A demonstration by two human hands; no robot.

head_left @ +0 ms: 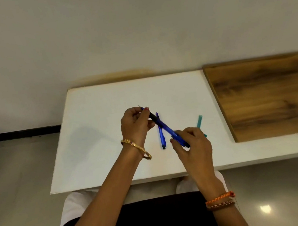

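From my console I read the lifted pen [165,127] as blue with a black grip, the second pen [162,139] as blue, a teal piece [199,121], a white table [98,138], a brown wood-grain board [267,93], a gold bangle [136,145] and orange braided threads [220,199].

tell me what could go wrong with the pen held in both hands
The left hand pinches the held pen only at its tip end, so it may slip or a small part could drop onto the table. The right hand sits close to the teal pen and might nudge it.
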